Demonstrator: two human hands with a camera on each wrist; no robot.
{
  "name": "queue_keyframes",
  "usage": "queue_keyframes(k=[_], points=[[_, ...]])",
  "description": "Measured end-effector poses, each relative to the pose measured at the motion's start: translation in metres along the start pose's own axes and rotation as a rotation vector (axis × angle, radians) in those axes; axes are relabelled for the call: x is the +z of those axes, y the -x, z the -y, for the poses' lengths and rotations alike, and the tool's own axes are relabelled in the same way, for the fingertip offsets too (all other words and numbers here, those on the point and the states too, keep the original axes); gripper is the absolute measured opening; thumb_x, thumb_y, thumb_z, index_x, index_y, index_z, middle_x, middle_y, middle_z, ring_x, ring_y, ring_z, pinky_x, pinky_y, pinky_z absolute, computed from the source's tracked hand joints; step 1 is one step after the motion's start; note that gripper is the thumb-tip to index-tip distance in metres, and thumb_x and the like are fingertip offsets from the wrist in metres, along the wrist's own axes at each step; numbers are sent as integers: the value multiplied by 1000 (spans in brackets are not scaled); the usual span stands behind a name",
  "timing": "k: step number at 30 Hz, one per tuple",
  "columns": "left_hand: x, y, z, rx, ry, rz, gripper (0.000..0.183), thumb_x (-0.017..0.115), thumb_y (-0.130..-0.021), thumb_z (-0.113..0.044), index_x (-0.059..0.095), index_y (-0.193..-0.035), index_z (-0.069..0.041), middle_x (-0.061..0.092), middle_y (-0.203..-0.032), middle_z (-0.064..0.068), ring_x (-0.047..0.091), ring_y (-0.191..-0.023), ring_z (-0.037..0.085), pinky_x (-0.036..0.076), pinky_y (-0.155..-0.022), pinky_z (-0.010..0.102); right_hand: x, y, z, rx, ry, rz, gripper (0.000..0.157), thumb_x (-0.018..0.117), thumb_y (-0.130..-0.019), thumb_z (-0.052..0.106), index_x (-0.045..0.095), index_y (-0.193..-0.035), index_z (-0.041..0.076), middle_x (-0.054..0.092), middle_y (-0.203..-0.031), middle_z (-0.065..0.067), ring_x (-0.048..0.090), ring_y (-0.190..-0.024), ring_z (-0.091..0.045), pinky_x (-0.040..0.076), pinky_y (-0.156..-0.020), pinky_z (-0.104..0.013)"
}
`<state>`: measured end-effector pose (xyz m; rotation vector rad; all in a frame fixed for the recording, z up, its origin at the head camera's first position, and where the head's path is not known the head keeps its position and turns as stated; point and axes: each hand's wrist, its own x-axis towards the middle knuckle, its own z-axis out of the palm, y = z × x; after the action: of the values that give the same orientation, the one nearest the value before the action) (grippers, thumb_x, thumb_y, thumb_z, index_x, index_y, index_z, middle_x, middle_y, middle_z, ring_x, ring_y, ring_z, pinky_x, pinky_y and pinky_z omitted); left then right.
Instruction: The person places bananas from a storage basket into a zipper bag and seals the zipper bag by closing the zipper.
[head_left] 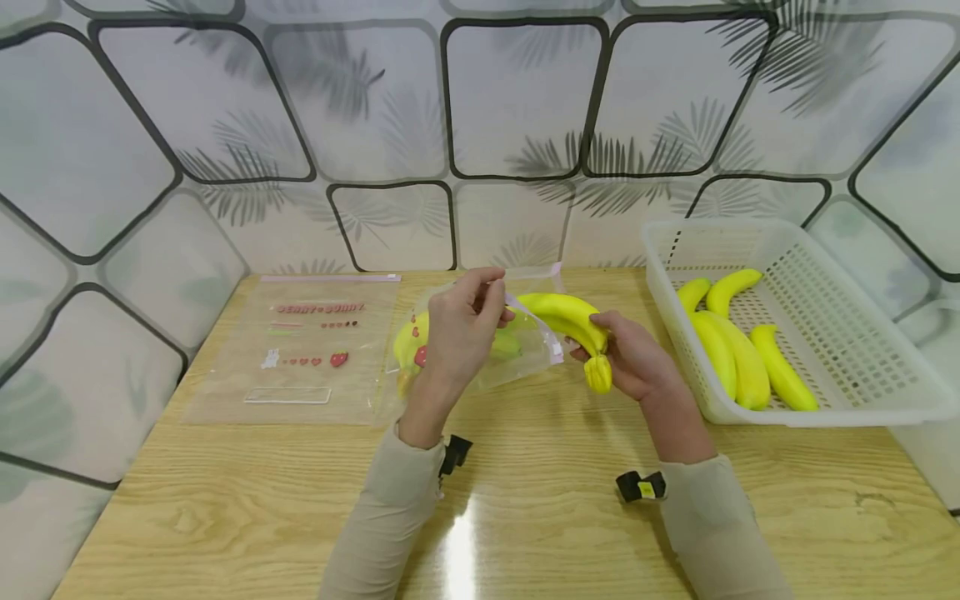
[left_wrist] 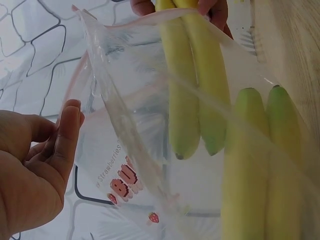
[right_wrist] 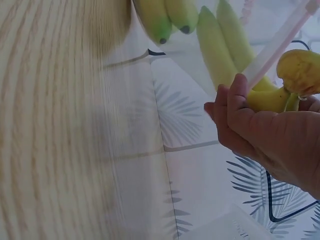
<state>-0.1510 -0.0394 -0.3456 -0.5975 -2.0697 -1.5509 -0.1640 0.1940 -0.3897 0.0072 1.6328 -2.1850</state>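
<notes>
A clear zip bag [left_wrist: 135, 65] with a pinkish rim and red print is held open at its mouth. Its edge is pinched between the thumb and fingers of my left hand [head_left: 457, 329]. My right hand [head_left: 633, 354] grips a pair of joined yellow bananas [head_left: 566, 312] near the stem. Their greenish tips point into the bag, as the left wrist view shows, while the stem end stays outside the mouth. Another pair of bananas [left_wrist: 255, 165] lies inside the bag. The left hand covers part of the bag in the head view.
At the left, a second clear printed zip bag [head_left: 303, 342] lies flat on the wooden table [head_left: 540, 500]. A white perforated plastic basket [head_left: 847, 333] stands at the right, with several bananas [head_left: 738, 350] in it. A patterned wall covering [head_left: 517, 100] rises behind the table.
</notes>
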Motion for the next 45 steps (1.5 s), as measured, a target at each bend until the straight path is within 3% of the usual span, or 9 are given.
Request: queue_keyframes(k=[4, 9, 17, 24, 31, 35, 40, 45], points=[[0, 1, 1, 3, 2, 1, 20, 54, -99, -1, 66, -110, 11, 69, -73, 15, 68, -61, 21, 58, -57, 23, -1, -2, -5, -23, 3, -39, 39, 42, -107, 34, 46, -124, 0, 58, -98, -7, 60, -83, -12, 56, -71, -22], [0, 1, 1, 1, 10, -4, 21, 53, -99, 0, 66, -111, 12, 69, -74, 16, 69, -61, 21, 58, -58, 23, 0, -3, -6, -9, -23, -41, 41, 42, -106, 42, 48, -121, 4, 56, -102, -7, 59, -88, -13, 56, -75, -22], [-1, 0, 0, 8, 5, 4, 21, 54, -99, -1, 65, -111, 12, 68, -74, 16, 68, -61, 21, 58, -58, 23, 0, 3, 3, 21, -92, 37, 31, 26, -107, 20, 43, -120, -3, 55, -104, -13, 60, -81, -15, 55, -73, -20], [-1, 0, 1, 6, 5, 2, 20, 54, -99, 0, 65, -111, 12, 69, -75, 16, 68, -62, 21, 58, -58, 23, 0, -2, 1, 1, -56, 21, 45, 37, -109, 26, 31, -140, -7, 51, -115, -12, 61, -87, -12, 56, -78, -20], [-1, -1, 1, 10, 3, -7, 20, 54, -99, 0, 66, -110, 12, 69, -76, 17, 68, -61, 21, 58, -58, 23, -3, -2, 1, -17, -146, 82, 31, 27, -109, 16, 40, -129, -4, 59, -105, -11, 63, -87, -16, 56, -79, -23], [-2, -1, 0, -2, 12, -11, 20, 54, -99, 0, 66, -109, 12, 69, -76, 17, 68, -62, 22, 58, -58, 23, -4, 0, 4, -36, -185, 177, 40, 25, -108, 13, 28, -145, -1, 55, -116, -9, 60, -97, -17, 55, -86, -25], [-4, -2, -1, -11, 10, -21, 20, 54, -99, -1, 66, -110, 12, 69, -75, 17, 68, -62, 22, 58, -58, 23, -10, 4, 6, -73, -226, 267, 63, 28, -103, 6, -2, -158, 5, 32, -141, -11, 56, -114, -19, 49, -98, -28], [-5, -2, -1, 4, 3, -31, 21, 54, -99, -1, 66, -110, 11, 69, -75, 17, 68, -62, 22, 58, -58, 23, -12, 6, 7, -96, -237, 288, 68, 35, -101, 0, -3, -158, 3, 26, -145, -14, 57, -118, -20, 50, -99, -28]])
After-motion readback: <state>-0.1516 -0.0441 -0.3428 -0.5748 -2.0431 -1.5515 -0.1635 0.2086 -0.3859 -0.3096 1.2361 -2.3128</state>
